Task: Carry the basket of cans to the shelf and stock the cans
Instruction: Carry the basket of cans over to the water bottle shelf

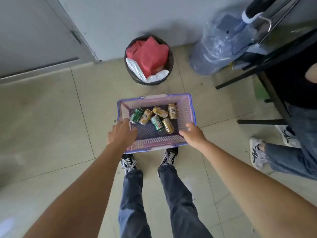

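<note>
A lilac plastic basket (186,107) with a blue rim sits low in front of my feet. Several cans lie loose on its bottom: gold cans (160,112) and green cans (136,115). My left hand (121,133) reaches over the basket's near left corner, fingers spread across the rim and thumb inside. My right hand (193,134) covers the near right corner, thumb on the inside wall and fingers curled out of sight around the outside. No shelf is in view.
A black bin (169,66) stuffed with red and white bags stands just beyond the basket, against the wall. A large wrapped water bottle (214,48) and a black table frame (267,79) are at the right. Another person's legs and shoes (257,152) are close by. A grey door (34,40) is at the left.
</note>
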